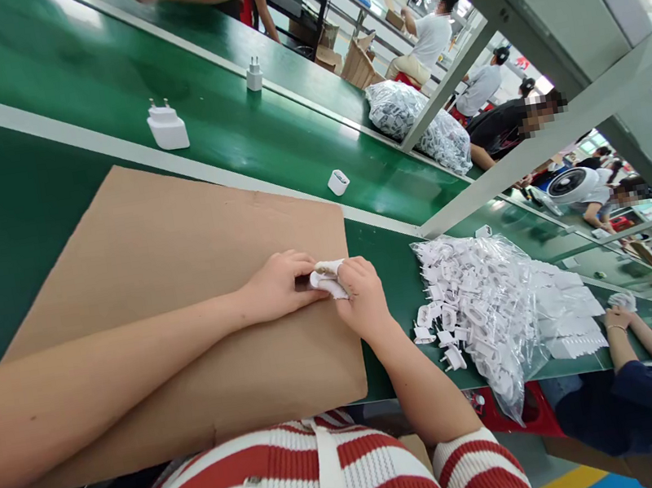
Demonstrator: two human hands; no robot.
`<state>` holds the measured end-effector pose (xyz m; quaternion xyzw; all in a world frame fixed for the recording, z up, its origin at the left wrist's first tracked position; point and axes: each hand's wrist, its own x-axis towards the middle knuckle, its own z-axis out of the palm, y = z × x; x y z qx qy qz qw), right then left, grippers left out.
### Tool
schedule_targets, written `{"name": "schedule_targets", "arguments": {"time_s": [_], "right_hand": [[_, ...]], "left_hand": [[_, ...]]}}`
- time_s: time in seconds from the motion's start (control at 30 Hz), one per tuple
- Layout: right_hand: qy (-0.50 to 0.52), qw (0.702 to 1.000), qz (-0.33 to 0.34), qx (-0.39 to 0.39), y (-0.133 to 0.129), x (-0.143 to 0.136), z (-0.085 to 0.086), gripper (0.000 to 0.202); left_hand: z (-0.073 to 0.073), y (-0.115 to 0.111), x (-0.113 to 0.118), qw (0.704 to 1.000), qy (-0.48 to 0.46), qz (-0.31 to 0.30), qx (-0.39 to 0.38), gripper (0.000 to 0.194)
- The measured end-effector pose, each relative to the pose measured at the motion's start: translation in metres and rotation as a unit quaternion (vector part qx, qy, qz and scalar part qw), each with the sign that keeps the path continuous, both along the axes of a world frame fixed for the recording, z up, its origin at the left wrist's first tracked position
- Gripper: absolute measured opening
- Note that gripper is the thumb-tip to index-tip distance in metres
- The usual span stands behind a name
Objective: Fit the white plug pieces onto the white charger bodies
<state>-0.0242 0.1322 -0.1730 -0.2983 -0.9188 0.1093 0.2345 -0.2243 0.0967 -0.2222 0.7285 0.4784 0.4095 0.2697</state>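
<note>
While two hands [276, 286] [365, 297] hold one white cloth [328, 283], one cardboard sheet [177, 243] lies beneath.

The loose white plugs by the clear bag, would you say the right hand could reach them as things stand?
Probably yes: only cardboard and green tabletop seem to lie between the right hand and the loose white plugs, though it holds what looks like white cloth.
</note>
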Motion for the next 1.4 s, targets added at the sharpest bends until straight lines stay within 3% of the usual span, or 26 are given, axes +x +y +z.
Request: {"name": "schedule_targets", "arguments": {"time_s": [0.23, 0.6, 1.1, 1.27, 1.4], "right_hand": [[-0.058, 0.997, -0.043, 0.011, -0.003, -0.002, 0.005, 0.021], [0.057, 0.997, -0.035, 0.025, 0.000, 0.003, -0.011, 0.022], [-0.120, 0.988, -0.079, 0.057, -0.002, -0.008, 0.008, 0.017], [-0.103, 0.988, -0.106, 0.034, -0.001, -0.012, 0.004, 0.015], [-0.049, 0.993, -0.107, 0.000, -0.010, -0.005, 0.001, 0.021]], "left_hand": [[-0.001, 0.001, 0.000, 1.000, 0.004, 0.004, 0.005, 0.034], [0.001, 0.003, -0.001, 1.000, 0.013, 0.007, -0.003, 0.032], [-0.003, 0.000, 0.002, 1.000, 0.010, 0.021, 0.001, 0.030], [-0.006, 0.000, 0.004, 0.998, 0.010, 0.055, -0.006, 0.032], [0.000, -0.001, 0.007, 0.997, 0.016, 0.052, -0.046, 0.032]]}}
